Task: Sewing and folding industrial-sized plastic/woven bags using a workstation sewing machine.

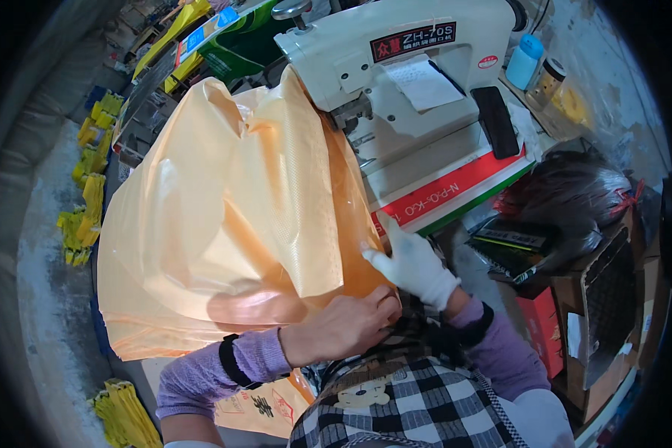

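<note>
A large peach-coloured woven plastic bag (216,216) spreads across the left and middle, its upper part against the white industrial sewing machine (418,60). My bare left hand (343,325) crosses in front of me with curled fingers closed on the bag's near right edge; the fingertips are partly hidden. Just above it, my right hand (417,269) wears a white glove. Its thumb and forefinger are stretched apart at the bag's right edge, the thumb touching the bag; the other fingers are mostly hidden.
A black phone (494,123) and a paper slip (424,82) lie on the machine. A blue bottle (524,61) and a jar (546,78) stand behind. Cardboard boxes (571,328) are at right; yellow folded bundles (123,414) lie at left. Another printed peach bag (265,411) lies below.
</note>
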Available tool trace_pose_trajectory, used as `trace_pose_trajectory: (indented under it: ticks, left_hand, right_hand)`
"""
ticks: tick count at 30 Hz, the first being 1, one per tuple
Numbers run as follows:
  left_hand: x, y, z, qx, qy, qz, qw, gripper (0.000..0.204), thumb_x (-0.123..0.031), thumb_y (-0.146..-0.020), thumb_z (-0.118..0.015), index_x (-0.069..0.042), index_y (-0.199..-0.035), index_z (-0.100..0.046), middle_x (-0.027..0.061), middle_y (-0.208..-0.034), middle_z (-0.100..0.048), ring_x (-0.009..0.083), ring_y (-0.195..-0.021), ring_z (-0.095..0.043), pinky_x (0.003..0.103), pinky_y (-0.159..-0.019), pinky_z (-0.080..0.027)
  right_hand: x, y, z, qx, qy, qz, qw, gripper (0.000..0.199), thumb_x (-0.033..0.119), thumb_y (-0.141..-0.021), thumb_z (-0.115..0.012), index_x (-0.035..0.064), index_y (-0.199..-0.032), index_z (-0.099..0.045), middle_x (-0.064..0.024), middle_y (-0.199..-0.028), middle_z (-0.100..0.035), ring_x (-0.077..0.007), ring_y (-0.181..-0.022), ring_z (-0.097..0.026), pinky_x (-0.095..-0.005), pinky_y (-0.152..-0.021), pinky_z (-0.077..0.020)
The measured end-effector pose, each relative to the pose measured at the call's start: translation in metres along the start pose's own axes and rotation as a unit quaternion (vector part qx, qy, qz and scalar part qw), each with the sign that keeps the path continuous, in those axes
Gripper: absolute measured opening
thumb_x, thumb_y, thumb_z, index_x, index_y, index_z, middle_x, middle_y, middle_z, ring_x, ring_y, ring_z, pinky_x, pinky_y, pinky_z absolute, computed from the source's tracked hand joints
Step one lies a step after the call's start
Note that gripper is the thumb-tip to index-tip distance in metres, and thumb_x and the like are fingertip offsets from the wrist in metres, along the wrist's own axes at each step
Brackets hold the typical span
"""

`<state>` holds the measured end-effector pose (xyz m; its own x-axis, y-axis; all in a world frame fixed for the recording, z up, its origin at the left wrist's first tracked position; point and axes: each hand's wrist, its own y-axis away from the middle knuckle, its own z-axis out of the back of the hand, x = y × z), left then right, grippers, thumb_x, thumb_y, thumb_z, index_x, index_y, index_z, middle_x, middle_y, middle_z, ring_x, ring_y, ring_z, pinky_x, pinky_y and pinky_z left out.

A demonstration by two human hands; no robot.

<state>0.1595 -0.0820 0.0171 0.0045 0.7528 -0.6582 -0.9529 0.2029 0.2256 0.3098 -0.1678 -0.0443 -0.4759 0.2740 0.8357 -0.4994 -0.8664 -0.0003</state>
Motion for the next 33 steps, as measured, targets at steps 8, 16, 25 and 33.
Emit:
trace_pose_trajectory:
  ticks: [8,16,25,33]
  left_hand:
    - [-0.001,-0.002,0.012,-0.013,0.082,-0.031,0.996,0.020,-0.015,-0.083,-0.070,-0.004,-0.088,-0.054,0.0118,-0.093,-0.056,0.0312,-0.080,-0.060,0.038,-0.068,-0.048]
    - [0.084,-0.067,0.025,-0.286,0.069,0.124,0.948,0.057,-0.007,-0.086,-0.057,-0.003,-0.140,-0.037,0.0201,-0.111,-0.059,0.0340,-0.101,-0.060,0.035,-0.086,-0.048]
    - [0.105,-0.084,0.028,-0.318,0.079,0.203,0.923,0.075,-0.007,-0.077,-0.073,-0.005,-0.142,-0.035,0.0198,-0.131,-0.046,0.0328,-0.123,-0.048,0.036,-0.098,-0.046]
    - [0.110,-0.110,0.035,-0.455,0.051,0.114,0.882,0.076,0.007,-0.069,-0.070,-0.008,-0.137,-0.039,0.0192,-0.134,-0.040,0.0381,-0.129,-0.040,0.038,-0.112,-0.032]
  right_hand:
    - [-0.019,-0.016,-0.026,0.030,0.235,0.033,0.971,0.082,0.012,-0.076,-0.061,-0.0057,-0.146,-0.021,-0.0206,-0.082,-0.065,-0.0386,-0.075,-0.065,-0.0455,-0.068,-0.0532]
    - [-0.022,0.006,-0.016,-0.097,0.080,0.044,0.991,0.034,0.011,-0.084,-0.055,0.0012,-0.116,-0.053,-0.0210,-0.077,-0.064,-0.0412,-0.071,-0.062,-0.0477,-0.064,-0.0497]
    - [-0.035,0.009,0.007,0.001,-0.443,-0.122,0.888,0.024,0.019,-0.094,-0.052,-0.0014,-0.094,-0.064,0.0020,-0.084,-0.059,-0.0061,-0.077,-0.052,-0.0241,-0.070,-0.0449]
    - [-0.036,0.015,-0.004,0.017,-0.347,-0.056,0.936,0.034,0.028,-0.097,-0.052,-0.0010,-0.080,-0.060,-0.0001,-0.070,-0.053,-0.0086,-0.067,-0.046,-0.0274,-0.060,-0.0401]
